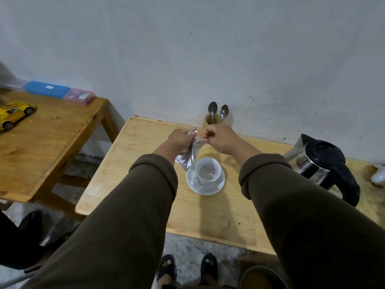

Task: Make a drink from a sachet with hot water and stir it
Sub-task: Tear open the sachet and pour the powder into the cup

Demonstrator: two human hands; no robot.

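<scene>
A silver foil sachet [188,156] hangs above the left rim of a white cup [207,171] that stands on a white saucer [205,189]. My left hand [180,140] grips the sachet's top. My right hand [220,138] pinches the sachet's top right corner, close beside the left hand. Whether the sachet is torn open I cannot tell. Two metal spoons [217,113] stand bowl-up in a wooden holder [228,122] just behind my right hand. A steel kettle [318,161] with a black lid and handle sits to the right of the cup.
All this stands on a light wooden table [208,215] against a pale wall. A second wooden table [52,134] at the left carries a yellow toy car [14,113], a blue box [46,89] and a pink box [80,95]. A white object [378,174] lies at the far right.
</scene>
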